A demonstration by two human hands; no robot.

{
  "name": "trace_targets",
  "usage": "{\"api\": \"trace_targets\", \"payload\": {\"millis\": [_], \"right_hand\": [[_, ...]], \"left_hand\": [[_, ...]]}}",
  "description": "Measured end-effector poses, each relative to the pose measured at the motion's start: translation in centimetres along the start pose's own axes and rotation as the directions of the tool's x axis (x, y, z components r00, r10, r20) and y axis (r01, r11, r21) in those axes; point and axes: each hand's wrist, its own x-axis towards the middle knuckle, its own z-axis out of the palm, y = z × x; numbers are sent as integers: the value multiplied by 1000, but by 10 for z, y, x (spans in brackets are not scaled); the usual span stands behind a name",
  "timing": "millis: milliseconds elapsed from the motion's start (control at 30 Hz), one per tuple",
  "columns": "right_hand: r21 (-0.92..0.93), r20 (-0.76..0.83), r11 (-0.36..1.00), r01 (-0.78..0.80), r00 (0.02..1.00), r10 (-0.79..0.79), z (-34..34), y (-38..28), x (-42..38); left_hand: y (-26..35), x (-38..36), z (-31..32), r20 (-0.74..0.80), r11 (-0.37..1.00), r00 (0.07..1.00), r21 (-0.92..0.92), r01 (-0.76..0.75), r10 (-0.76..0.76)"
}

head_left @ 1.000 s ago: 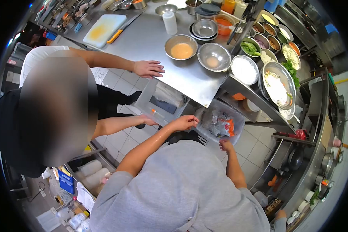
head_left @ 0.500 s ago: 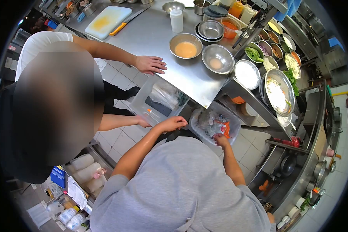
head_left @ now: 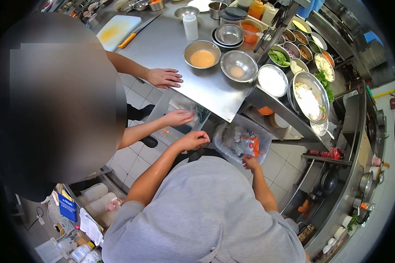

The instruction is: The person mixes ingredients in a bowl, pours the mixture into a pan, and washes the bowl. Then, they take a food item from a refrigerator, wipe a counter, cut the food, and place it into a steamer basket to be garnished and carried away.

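My left hand point(head_left: 195, 140) is in front of my waist, fingers curled together; whether anything is between them is too small to tell. Lower right of it, my right hand point(head_left: 250, 162) hangs at the near rim of a translucent bin point(head_left: 222, 150) that holds plastic wrap and an orange-and-white packet point(head_left: 251, 144). Its fingers are bent, and their tips are hard to make out. At the left, a co-worker's hand point(head_left: 178, 117) reaches over an open drawer point(head_left: 161, 109) with clear plastic bags point(head_left: 183, 104) inside. The co-worker's other hand point(head_left: 164, 78) rests flat on the steel counter point(head_left: 224, 98).
On the counter are a bowl of orange liquid point(head_left: 202, 58), a bowl with an egg-like content point(head_left: 237, 71), a white bottle point(head_left: 190, 27), a knife point(head_left: 128, 40) and a cutting board point(head_left: 114, 35). The co-worker point(head_left: 61, 105) stands close at the left.
The co-worker has leaned nearer, and their lower hand has moved up and right from the drawer's front to above it. My hands have hardly moved. The view has shifted slightly.
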Motion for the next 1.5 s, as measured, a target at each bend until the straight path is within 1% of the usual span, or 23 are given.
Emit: {"api": "trace_targets", "payload": {"millis": [33, 133, 200, 233, 333, 433, 533, 633, 733, 833, 967, 1067, 1100, 1200, 1233, 1333, 1367, 1467, 1500], "right_hand": [[0, -2, 1000, -2, 1000, 2, 2, 0, -3], [-18, 2, 1000, -26, 1000, 26, 6, 9, -11], [-58, -1, 998, -39, 999, 39, 4, 12, -11], [-50, 3, 998, -37, 999, 37, 1, 15, -10], [-47, 6, 998, -33, 999, 33, -4, 22, -5], [-73, -9, 997, -26, 1000, 25, -11, 24, 0], [-51, -32, 999, -4, 999, 2, -14, 11, 1], [3, -73, 1000, 20, 997, -20, -12, 3, 1], [-12, -51, 1000, 17, 999, -18, -2, -1, 0], [-36, -5, 999, 26, 1000, -26, 5, -1, 1], [-6, -28, 1000, 14, 1000, -14, 8, 3, -4], [-2, -34, 1000, -20, 999, 20, 7, 12, -8], [-17, -18, 1000, -13, 1000, 12, 4, 14, -9], [-23, -28, 999, -36, 999, 35, 1, 19, -13], [-15, -33, 999, -45, 998, 45, 1, 20, -14], [13, -43, 999, -48, 998, 48, 0, 20, -12], [25, -46, 999, -39, 998, 40, 0, 21, -10], [35, -38, 999, -18, 999, 19, 2, 25, -6], [33, -31, 999, -10, 999, 11, 3, 23, -7]], "left_hand": [[6, 1, 3, 15, 999, 1000, 38, 10, -10], [-3, 12, 13, 4, 993, 995, 66, -100, 100], [-12, 15, 16, 9, 985, 989, 83, -150, 150], [-17, 16, 17, 11, 980, 984, 91, -178, 178], [-28, 18, 17, -14, 982, 983, 40, -184, 185], [-31, 16, 10, 8, 990, 990, -10, -140, 141], [-22, 5, 2, -51, 997, 999, -76, -10, 6], [-30, 8, -12, -88, 999, 996, -51, -7, 3], [-26, 19, -12, -102, 997, 992, 28, 72, -68], [-26, 44, -11, -158, 988, 976, 14, 153, -149], [-11, 42, -8, -19, 990, 991, -36, 134, -135], [-13, 51, -16, -168, 997, 983, -48, 67, -74], [-7, 53, -17, -230, 997, 971, 24, 70, -62], [6, 48, -14, -22, 981, 987, 115, 160, -158], [-8, 48, -8, -81, 978, 985, 133, 163, -153], [-16, 40, -8, 22, 991, 991, 4, 133, -133], [-20, 32, -4, -50, 994, 993, -21, 107, -108], [-41, 20, -8, -65, 988, 993, -128, 90, -99], [-46, 15, -10, -83, 987, 992, -134, 88, -100]]}}
